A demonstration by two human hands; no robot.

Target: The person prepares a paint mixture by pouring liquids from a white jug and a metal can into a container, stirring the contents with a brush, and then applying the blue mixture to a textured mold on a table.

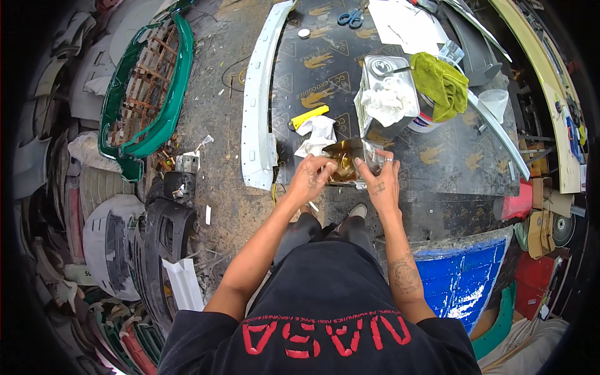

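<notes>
Black-shirted torso point(312, 300) of the wearer, nearest the camera, seen from above; both forearms extend to the near edge of a dark printed work table point(453, 175). From my remote station I judge the step in hand to be two-handed handling of a glossy amber piece point(344, 160), located at that near edge, left of its middle; whether it is rigid or a film, I cannot tell. Next move, in my judgement, calls for a steady left hold while the right hand adjusts its side.

Left hand point(314, 177): thumb and fingertips drawn together, apparently pinching the amber piece's left side. Right hand point(380, 182): partly spread, thumb and fingers closed about some clear plastic point(374, 157) just beside the amber piece; I cannot tell whether the two are joined.

Beyond, toward the table's far edge: crumpled white cloth point(319, 130), yellow item point(310, 117) and metal can point(392, 129), topped with white wadding point(387, 103).
</notes>
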